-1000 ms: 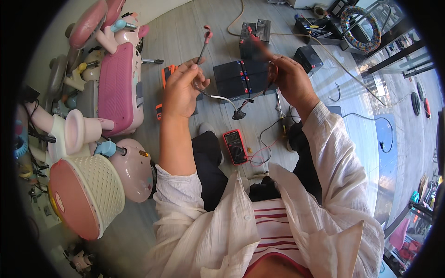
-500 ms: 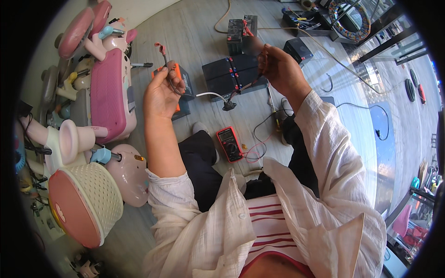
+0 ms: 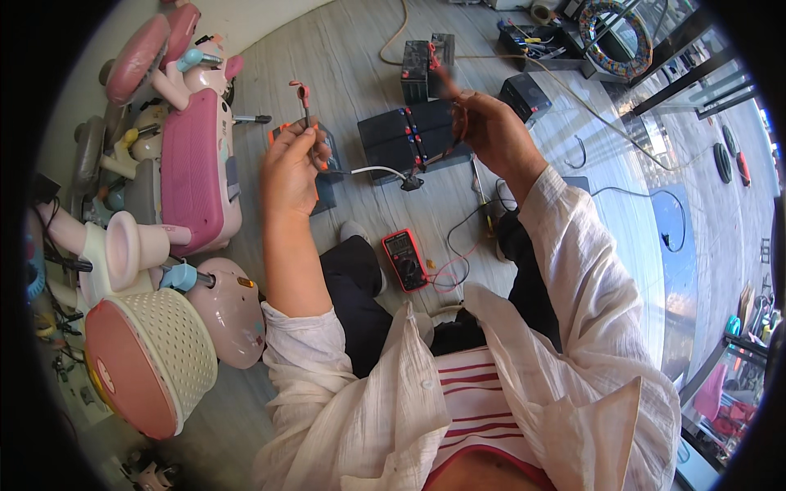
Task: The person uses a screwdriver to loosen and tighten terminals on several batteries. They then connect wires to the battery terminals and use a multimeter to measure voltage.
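Observation:
My left hand (image 3: 286, 173) pinches a dark cable (image 3: 309, 110) whose red-covered end (image 3: 302, 88) sticks up above the fingers. A pale cable runs from beside this hand to a black plug-like connector (image 3: 411, 183) hanging in front of me. My right hand (image 3: 498, 135) is closed around a reddish-brown wire (image 3: 461, 123), its upper tip blurred. Wire also leads from that hand down to the connector. Beyond the connector stand several black batteries (image 3: 385, 150) with red and blue terminals. Nearer me lies a red multimeter (image 3: 406, 260) with leads attached.
An orange-and-dark box (image 3: 323, 195) stands behind my left hand. Pink children's ride-on scooters (image 3: 192, 168) crowd the left. More black batteries (image 3: 415, 75) stand farther back, and another black box (image 3: 525, 96) sits to the right. A screwdriver (image 3: 489, 214) lies by my foot.
My left hand has shifted slightly right, turning its back more toward me, and the red-covered cable end has moved right. My right hand has dipped a little, still gripping the wire.

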A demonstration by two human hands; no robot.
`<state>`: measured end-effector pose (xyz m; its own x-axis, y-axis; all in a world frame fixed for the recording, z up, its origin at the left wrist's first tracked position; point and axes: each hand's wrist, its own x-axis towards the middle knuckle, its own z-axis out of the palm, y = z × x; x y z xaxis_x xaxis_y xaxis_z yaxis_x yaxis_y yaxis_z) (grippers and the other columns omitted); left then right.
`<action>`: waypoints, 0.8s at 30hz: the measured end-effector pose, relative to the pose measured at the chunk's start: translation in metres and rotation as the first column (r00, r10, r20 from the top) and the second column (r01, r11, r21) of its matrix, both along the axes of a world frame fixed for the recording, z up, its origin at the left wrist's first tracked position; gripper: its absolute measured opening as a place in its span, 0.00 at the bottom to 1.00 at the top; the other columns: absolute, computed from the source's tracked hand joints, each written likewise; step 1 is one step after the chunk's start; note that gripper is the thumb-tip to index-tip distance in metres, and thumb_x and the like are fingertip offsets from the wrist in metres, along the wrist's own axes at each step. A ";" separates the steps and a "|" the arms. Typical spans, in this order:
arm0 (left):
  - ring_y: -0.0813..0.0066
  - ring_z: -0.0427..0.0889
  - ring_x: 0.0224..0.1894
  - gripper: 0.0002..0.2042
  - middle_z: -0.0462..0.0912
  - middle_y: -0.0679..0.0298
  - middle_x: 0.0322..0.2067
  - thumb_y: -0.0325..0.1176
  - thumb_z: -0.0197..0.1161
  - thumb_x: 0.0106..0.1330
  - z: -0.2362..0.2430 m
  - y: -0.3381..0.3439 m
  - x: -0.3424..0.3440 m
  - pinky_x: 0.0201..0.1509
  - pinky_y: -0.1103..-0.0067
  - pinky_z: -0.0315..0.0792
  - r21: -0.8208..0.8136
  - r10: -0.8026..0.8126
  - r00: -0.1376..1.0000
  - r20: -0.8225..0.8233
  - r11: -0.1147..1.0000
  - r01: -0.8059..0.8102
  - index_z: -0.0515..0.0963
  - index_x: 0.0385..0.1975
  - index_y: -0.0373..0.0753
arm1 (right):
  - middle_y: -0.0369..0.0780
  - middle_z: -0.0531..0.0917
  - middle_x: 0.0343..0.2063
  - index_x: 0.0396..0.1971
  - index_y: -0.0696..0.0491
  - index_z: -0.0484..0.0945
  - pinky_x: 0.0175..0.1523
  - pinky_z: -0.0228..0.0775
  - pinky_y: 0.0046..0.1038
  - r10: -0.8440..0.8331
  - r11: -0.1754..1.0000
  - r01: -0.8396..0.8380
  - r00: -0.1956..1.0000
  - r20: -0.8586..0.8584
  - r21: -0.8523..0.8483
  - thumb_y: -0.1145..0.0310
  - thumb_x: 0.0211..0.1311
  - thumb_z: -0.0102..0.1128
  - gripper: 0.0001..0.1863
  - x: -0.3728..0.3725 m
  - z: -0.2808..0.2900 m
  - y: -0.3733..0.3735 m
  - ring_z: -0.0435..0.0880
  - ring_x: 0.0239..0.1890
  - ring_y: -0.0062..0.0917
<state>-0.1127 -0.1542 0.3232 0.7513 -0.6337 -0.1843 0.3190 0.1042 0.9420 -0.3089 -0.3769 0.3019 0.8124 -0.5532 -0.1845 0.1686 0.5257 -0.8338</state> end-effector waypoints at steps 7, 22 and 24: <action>0.79 0.78 0.36 0.09 0.82 0.62 0.40 0.27 0.54 0.70 -0.012 -0.005 -0.007 0.44 0.80 0.74 0.022 0.001 0.990 0.142 1.000 -0.004 0.76 0.46 0.35 | 0.30 0.79 0.27 0.42 0.54 0.81 0.39 0.67 0.18 0.156 0.983 -0.155 0.988 0.003 -0.094 0.68 0.63 0.63 0.09 0.001 0.007 0.017 0.76 0.30 0.14; 0.76 0.78 0.50 0.19 0.84 0.59 0.44 0.40 0.60 0.71 0.002 -0.038 -0.066 0.60 0.78 0.66 0.155 -0.362 0.896 0.258 0.931 0.331 0.78 0.50 0.29 | 0.32 0.82 0.29 0.35 0.57 0.83 0.40 0.70 0.19 0.425 0.879 -0.418 0.905 -0.017 -0.231 0.73 0.62 0.65 0.04 0.007 -0.006 0.051 0.77 0.32 0.15; 0.76 0.78 0.50 0.17 0.84 0.60 0.44 0.38 0.58 0.72 0.001 -0.037 -0.065 0.60 0.79 0.66 0.147 -0.364 0.890 0.275 0.931 0.336 0.79 0.49 0.29 | 0.33 0.81 0.30 0.35 0.57 0.82 0.41 0.70 0.19 0.417 0.876 -0.417 0.907 -0.051 -0.243 0.71 0.63 0.64 0.06 0.007 -0.004 0.050 0.77 0.32 0.15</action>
<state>-0.1782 -0.1914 0.3241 0.5127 -0.8564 -0.0613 0.0274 -0.0550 0.9981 -0.3019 -0.3266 0.2982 0.9780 -0.1901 -0.0857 -0.0187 0.3295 -0.9440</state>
